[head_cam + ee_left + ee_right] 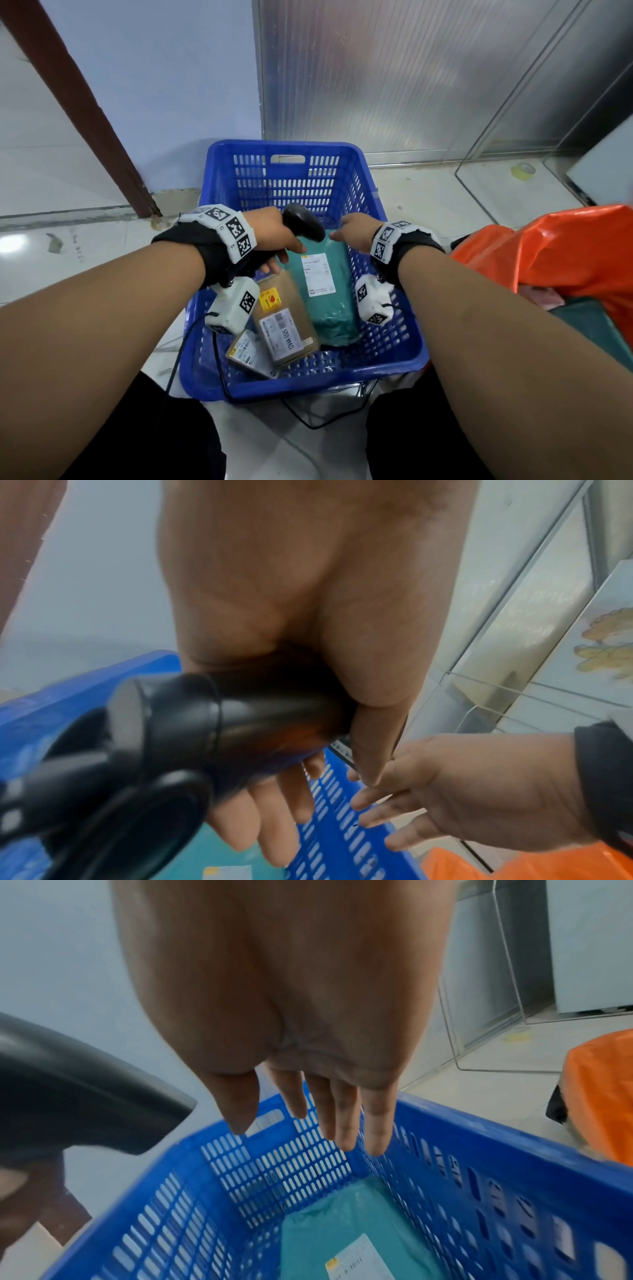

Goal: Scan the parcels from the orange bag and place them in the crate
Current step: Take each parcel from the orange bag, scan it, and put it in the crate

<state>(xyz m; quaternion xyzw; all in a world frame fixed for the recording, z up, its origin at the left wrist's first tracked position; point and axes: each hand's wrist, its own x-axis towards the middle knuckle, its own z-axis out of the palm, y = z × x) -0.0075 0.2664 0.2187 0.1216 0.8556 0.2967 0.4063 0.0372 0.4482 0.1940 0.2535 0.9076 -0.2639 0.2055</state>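
A blue slotted crate (383, 363) stands on the floor between my knees. Inside lie a teal poly mailer (329, 308) with a white label, a brown cardboard parcel (284, 318) and a small box (245, 351) at the near left. My left hand (274, 236) grips a black barcode scanner (305, 222) over the crate's left side. My right hand (352, 229) hovers over the teal mailer (346, 1231) with straight fingers (346, 1123), holding nothing. The orange bag (555, 260) sits at my right, its mouth open.
A blue wall and a brown door frame (85, 113) lie behind the crate, with a ribbed metal panel (394, 78) at the right. A roll of yellow tape (523, 170) lies on the tiled floor. The scanner's black cable (308, 414) loops under the crate's near edge.
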